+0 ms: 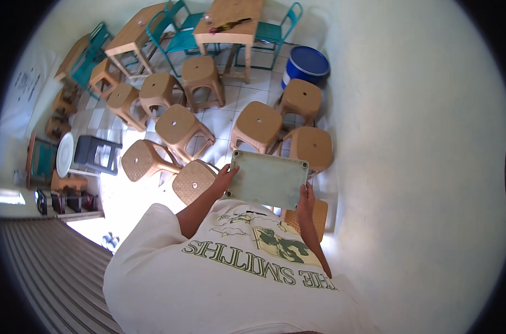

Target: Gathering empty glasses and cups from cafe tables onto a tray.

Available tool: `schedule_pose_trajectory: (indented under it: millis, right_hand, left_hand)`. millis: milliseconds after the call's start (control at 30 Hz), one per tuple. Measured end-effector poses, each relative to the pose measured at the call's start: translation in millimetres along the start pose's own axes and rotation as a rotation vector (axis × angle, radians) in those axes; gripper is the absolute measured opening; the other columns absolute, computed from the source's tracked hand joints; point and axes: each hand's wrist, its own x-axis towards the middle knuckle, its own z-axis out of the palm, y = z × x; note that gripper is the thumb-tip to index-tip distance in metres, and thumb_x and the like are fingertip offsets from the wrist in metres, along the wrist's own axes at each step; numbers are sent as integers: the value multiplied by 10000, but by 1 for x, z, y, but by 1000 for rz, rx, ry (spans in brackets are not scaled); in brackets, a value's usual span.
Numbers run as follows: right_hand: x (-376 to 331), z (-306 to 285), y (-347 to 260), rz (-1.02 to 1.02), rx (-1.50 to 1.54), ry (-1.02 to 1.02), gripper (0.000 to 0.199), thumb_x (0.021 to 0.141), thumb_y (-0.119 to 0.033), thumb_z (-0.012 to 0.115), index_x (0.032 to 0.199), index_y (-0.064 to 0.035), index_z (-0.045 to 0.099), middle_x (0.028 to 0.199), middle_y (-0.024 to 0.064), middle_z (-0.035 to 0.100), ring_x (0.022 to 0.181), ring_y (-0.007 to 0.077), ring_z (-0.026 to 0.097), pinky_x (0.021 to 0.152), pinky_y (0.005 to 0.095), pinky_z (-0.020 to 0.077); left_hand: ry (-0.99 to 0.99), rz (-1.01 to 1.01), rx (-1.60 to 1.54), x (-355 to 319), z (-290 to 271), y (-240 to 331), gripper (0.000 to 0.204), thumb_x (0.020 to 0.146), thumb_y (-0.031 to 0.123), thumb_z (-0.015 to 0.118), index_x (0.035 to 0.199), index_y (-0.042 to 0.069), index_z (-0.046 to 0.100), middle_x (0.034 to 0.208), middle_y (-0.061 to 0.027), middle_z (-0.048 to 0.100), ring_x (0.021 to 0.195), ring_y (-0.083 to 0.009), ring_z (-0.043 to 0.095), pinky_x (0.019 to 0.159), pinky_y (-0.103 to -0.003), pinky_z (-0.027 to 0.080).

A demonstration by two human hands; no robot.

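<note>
A pale grey-green rectangular panel (268, 178) with dark round spots at its corners is held flat in front of my body. It looks like a shallow plastic tray or rack shelf; I cannot tell which. My left hand (225, 179) grips its left edge, and my right hand (306, 199) grips the right edge near the lower corner. Close beyond the panel stand brown plastic stools, one (257, 123) just past its far edge. Another stool (194, 182) is beside my left hand, and part of one (319, 217) shows next to my right forearm.
More brown stools (201, 69) fill the tiled floor ahead. Wooden tables (230, 19) and teal folding chairs (275, 33) stand at the back, with a blue drum (307, 64) against the right wall (414, 139). At left are a black stool (97, 153) and a corrugated shutter (52, 267).
</note>
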Motion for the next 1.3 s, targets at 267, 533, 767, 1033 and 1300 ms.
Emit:
schedule_pose_trajectory:
  millis: [267, 533, 767, 1033, 1300]
  right_hand:
    - [89, 54, -28, -43, -105, -245, 457, 978, -270, 475, 1333, 13, 418, 1217, 83, 546, 1078, 135, 501, 942, 279, 388]
    - [172, 127, -57, -74, -153, -334, 440, 977, -319, 461, 1276, 4, 477, 1170, 70, 561, 1041, 150, 505, 942, 299, 380]
    - [192, 164, -38, -32, -224, -459, 423, 979, -298, 462, 1277, 3, 471, 1171, 89, 559, 1066, 169, 500, 943, 304, 379]
    - [253, 218, -50, -2, -160, -721, 382, 974, -264, 467, 1246, 3, 487, 1112, 79, 572, 990, 141, 507, 890, 288, 396]
    - [315, 264, -106, -52, -139, -713, 407, 980, -245, 460, 1303, 3, 443, 1108, 77, 584, 980, 117, 535, 861, 269, 426]
  left_hand:
    - [255, 90, -102, 2, -14, 63, 472, 924, 451, 527, 1163, 45, 547, 983, -50, 592, 862, -147, 556, 756, -313, 471]
    - [337, 265, -213, 44, -46, 105, 445, 953, 474, 466, 1127, 75, 556, 932, -8, 555, 849, -106, 509, 766, -278, 437]
    - [424, 299, -379, 38, -74, 105, 380, 962, 431, 476, 1092, 90, 580, 879, 17, 562, 781, -75, 523, 703, -246, 451]
    - [609, 314, -500, 45, -77, 105, 404, 949, 447, 494, 1100, 83, 580, 929, -7, 602, 809, -94, 565, 722, -264, 478]
    - [638, 427, -484, 106, -84, 166, 467, 947, 468, 481, 1178, 67, 544, 1008, -41, 595, 875, -142, 583, 780, -314, 498]
